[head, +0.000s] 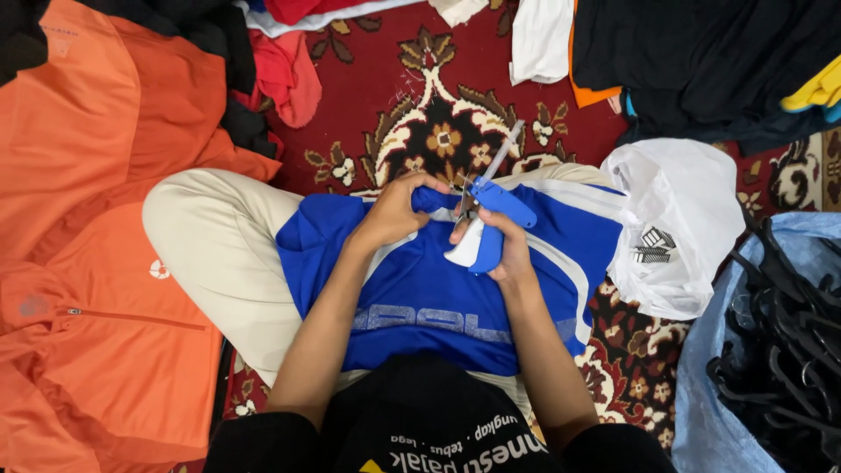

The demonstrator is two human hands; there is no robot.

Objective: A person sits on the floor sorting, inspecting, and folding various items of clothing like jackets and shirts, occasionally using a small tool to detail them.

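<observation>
I see the left hand (394,210) curled, fingers pinching the top edge of the blue shirt (420,289) that lies across the lap (over beige trousers). Just beside it, the right hand (504,250) is wrapped tight around a blue-and-white tagging gun (486,219), its needle end at the pinched cloth. I cannot make out where the needle meets the fabric. The white bag (674,219) sits near, on the right.
</observation>
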